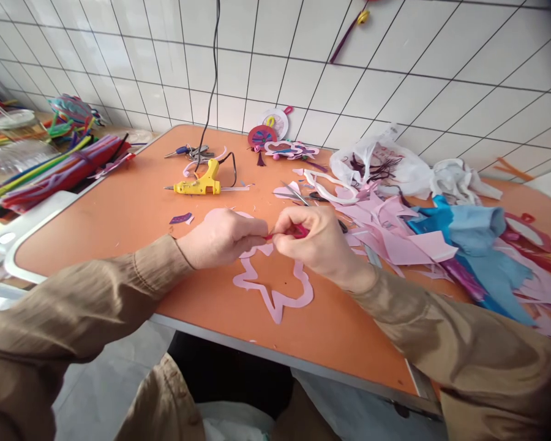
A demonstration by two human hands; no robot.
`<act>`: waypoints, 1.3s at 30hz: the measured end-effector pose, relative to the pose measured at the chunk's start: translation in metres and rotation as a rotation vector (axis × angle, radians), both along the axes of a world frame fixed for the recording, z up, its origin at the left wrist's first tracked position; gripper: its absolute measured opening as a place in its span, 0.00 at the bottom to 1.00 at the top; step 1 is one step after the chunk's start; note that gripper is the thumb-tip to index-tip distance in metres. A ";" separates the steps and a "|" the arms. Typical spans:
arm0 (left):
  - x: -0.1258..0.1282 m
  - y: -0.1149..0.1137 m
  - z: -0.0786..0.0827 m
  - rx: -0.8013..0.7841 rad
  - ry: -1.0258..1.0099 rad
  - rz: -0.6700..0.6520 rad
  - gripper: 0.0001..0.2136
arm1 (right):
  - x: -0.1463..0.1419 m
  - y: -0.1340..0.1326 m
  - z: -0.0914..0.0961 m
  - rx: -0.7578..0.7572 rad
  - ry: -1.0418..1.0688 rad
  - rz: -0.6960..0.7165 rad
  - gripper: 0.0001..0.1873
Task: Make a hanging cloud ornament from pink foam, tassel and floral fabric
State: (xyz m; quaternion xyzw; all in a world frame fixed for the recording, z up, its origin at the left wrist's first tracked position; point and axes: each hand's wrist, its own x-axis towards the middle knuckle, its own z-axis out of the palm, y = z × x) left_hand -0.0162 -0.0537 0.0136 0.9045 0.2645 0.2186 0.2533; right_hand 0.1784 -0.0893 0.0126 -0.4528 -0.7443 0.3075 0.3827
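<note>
Above the middle of the orange table, both hands pinch a small red-pink strip; its kind is hard to make out. My left hand has thumb and fingers pressed together at its left end. My right hand closes round the rest, with a bit of it showing between curled fingers. Flat beneath the hands lies a pale pink cut-out outline, wavy and pointed, its upper part partly covered by the hands. Scissors lie just beyond my right hand, their handles partly hidden.
A yellow glue gun lies at the back left, its black cord hanging down the wall. Pink scraps, blue material and a white plastic bag crowd the right. Finished-looking ornaments rest by the wall; colourful pipe cleaners are left.
</note>
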 end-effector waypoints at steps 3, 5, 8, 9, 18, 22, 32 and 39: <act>-0.003 0.000 0.000 0.277 0.157 0.011 0.10 | 0.001 0.006 -0.001 -0.200 -0.053 0.108 0.03; -0.002 -0.002 -0.002 0.353 0.229 0.034 0.10 | 0.000 0.007 -0.006 -0.005 -0.219 0.090 0.05; 0.002 -0.005 -0.003 0.221 0.187 0.081 0.10 | -0.004 0.003 -0.012 0.515 -0.419 -0.032 0.11; 0.004 -0.005 -0.001 0.124 0.151 0.087 0.10 | -0.005 0.001 -0.013 0.616 -0.414 -0.074 0.11; -0.005 0.001 0.002 -0.460 -0.176 -0.089 0.10 | -0.004 0.004 0.002 -0.228 0.331 0.041 0.04; -0.006 0.005 -0.003 -0.535 -0.181 -0.171 0.14 | 0.006 0.013 0.001 -0.325 0.324 0.269 0.03; 0.003 0.010 -0.004 -0.762 -0.190 0.136 0.07 | 0.018 0.020 -0.001 0.169 -0.099 0.080 0.06; 0.012 -0.007 -0.004 -0.716 -0.076 0.267 0.07 | 0.004 0.004 -0.024 0.822 -0.570 -0.069 0.14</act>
